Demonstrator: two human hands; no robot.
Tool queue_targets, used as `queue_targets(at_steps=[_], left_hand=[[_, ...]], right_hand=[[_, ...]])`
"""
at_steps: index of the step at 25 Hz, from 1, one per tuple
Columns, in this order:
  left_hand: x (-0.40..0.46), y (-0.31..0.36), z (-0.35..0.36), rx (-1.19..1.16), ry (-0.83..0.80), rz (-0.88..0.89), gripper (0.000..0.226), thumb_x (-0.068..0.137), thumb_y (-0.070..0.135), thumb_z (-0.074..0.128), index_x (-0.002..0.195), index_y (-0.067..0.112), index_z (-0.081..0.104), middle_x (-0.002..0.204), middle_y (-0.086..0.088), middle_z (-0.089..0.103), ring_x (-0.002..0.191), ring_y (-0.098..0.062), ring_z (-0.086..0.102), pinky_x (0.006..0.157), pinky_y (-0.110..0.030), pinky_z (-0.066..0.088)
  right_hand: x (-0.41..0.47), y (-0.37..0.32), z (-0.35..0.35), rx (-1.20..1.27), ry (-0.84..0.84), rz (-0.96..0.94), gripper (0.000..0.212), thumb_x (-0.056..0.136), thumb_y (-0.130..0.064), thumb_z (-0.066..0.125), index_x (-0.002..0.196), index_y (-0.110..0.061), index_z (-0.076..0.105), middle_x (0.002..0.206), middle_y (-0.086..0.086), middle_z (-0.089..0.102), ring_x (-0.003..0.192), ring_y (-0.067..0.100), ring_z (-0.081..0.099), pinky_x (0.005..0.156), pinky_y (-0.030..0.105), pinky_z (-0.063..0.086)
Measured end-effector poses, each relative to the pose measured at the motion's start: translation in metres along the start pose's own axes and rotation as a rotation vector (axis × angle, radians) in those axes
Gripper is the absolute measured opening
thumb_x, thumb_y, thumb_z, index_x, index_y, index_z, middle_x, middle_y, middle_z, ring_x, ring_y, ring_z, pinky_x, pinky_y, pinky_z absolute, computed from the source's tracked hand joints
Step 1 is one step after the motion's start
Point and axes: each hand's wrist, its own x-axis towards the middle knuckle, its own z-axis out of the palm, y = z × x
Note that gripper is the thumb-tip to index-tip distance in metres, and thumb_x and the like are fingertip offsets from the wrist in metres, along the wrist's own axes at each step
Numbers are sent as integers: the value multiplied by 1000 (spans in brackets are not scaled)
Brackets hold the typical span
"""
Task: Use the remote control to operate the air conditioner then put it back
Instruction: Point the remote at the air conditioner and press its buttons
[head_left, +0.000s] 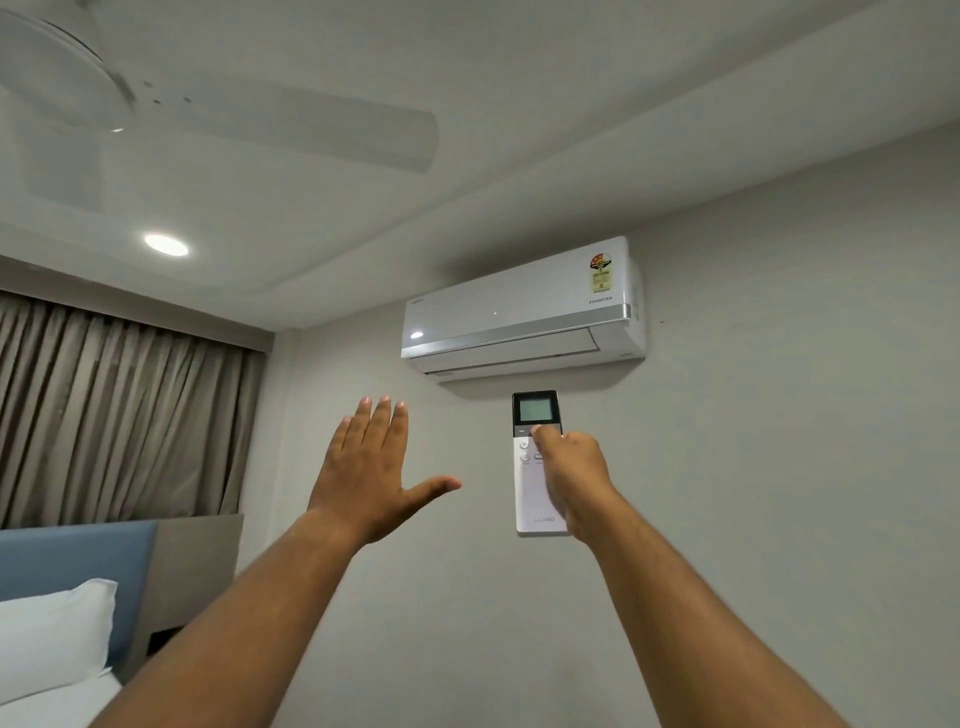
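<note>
Pointing upward, the remote control (537, 462) stands upright in the right hand (574, 480), just below the air conditioner (522, 312) on the wall, probably so its signal reaches the unit. The fingers wrap its body while the thumb presses a button under the screen. The left hand (371, 478) is raised beside it, flat and spread, holding nothing.

Bare wall (753, 467) gives you open room at centre and right of the frame. Upward, the air conditioner (522, 312) juts out at upper centre. Your left hand (371, 478), spread flat, fills centre-left; curtain (119, 415) and headboard (78, 556) close off the left.
</note>
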Motion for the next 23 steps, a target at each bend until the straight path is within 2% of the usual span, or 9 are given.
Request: queue_targets(at_steps=[5,9,13,17,19,23], left_hand=[[11,4,-6,-32,23,-15,124,60,96,-1,152,12,-4,164,-10,-2,149,-26,-9,118,-42,-4],[12,10,-6,-45,25,4,124,60,96,-1,152,13,-4,164,-9,-2,149,-26,-9,117,-40,-6],[9,9,-5,-27,22,6,124,59,96,-3,152,13,-6,164,-9,-4,149,-26,-10,117,-40,-6],[8,8,-5,-19,25,6,124,60,96,-3,152,13,-6,163,-10,-5,149,-26,-12,118,-41,-6],[6,8,-3,-12,22,5,123,60,95,-4,151,13,-8,163,-10,-6,149,-26,-13,118,-41,-7],[3,10,3,-2,4,0,124,58,96,-7,151,14,-11,162,-8,-10,148,-26,-16,116,-40,-10]], right_hand=[[-1,0,1,38,26,-51,25,89,-33,52,75,-14,45,69,5,56,56,24,54,56,28,46],[-3,6,3,57,35,-110,26,91,-35,53,78,-13,49,67,3,60,51,19,56,50,23,45],[-4,12,1,49,16,-99,25,92,-35,54,82,-12,52,70,5,62,53,20,58,51,23,47],[-4,15,-3,50,-39,-76,36,93,-35,53,98,1,55,81,15,66,65,34,65,62,34,51],[-4,17,-4,74,-79,-64,35,96,-35,52,103,-1,54,85,17,70,70,40,72,61,36,55],[-8,19,-8,116,-163,-45,29,98,-37,50,104,-8,53,82,13,71,57,29,74,53,34,58]])
